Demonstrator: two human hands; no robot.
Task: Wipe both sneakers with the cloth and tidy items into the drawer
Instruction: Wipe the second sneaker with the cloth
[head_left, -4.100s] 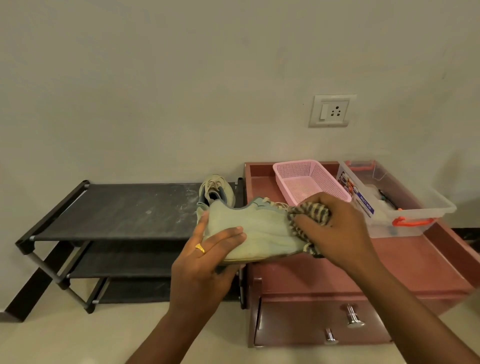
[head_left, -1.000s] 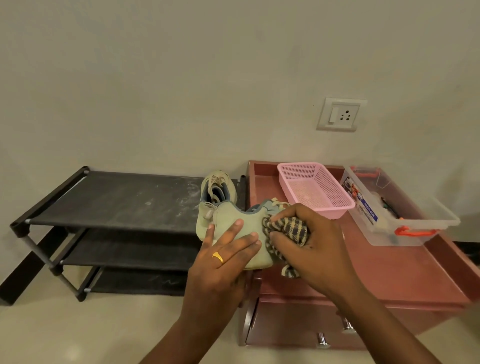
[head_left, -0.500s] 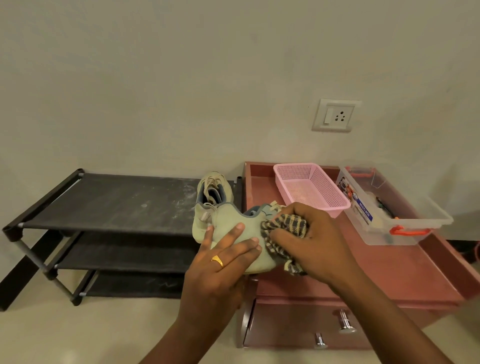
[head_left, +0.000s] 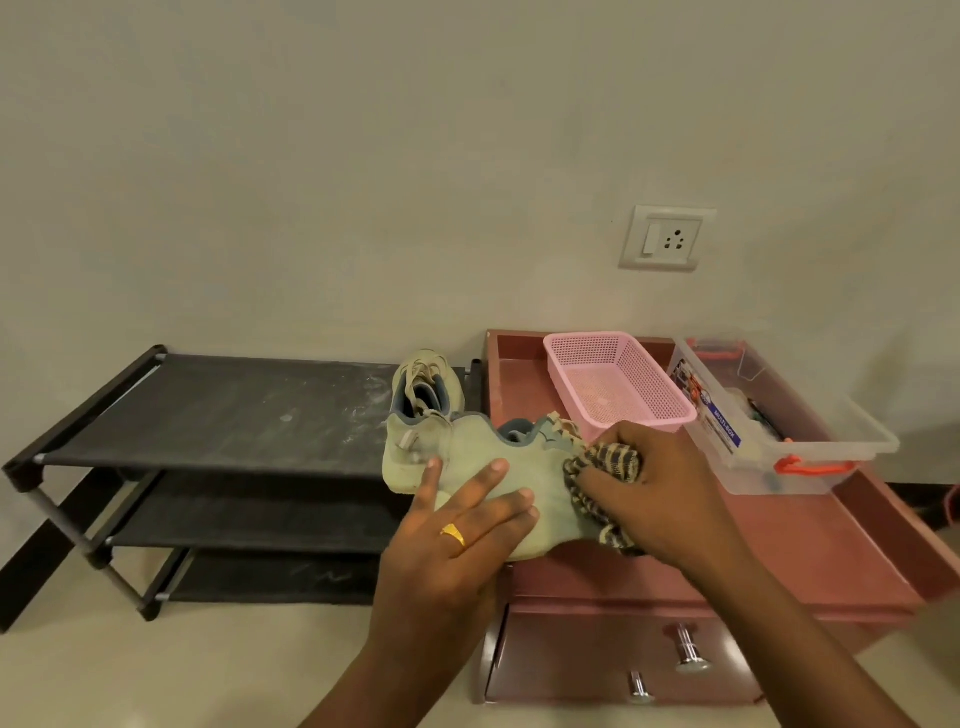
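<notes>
On the left stands a black shoe rack (head_left: 234, 415) with three shelves. Most of its top shelf is bare and dusty, and pale floor (head_left: 130, 675) lies in front of it. At the right edge of that top shelf sits the other sneaker (head_left: 427, 382), just beside the red cabinet (head_left: 810, 551).

Next we see the sneaker (head_left: 483, 457) that is being wiped. It is held up on its side, over the gap where the rack meets the cabinet. The left hand (head_left: 457, 540) lies on its side with four fingers straight and spread apart. We cannot see the thumb. A gold ring (head_left: 453, 533) is on one finger.

The right hand (head_left: 660, 493) has its fingers curled around a bunched striped cloth (head_left: 608, 462) and presses it on the sneaker's right end.

Behind the hands, a pink basket (head_left: 618, 384) stands at the back of the cabinet top. A clear box (head_left: 779, 421) with orange handles is just beside it, close to the right rim. The front of the cabinet top is bare, with raised edges all round.

Below it is the drawer (head_left: 571, 660) with two shiny knobs (head_left: 688, 647). A wall socket (head_left: 667, 238) is high above the basket.
</notes>
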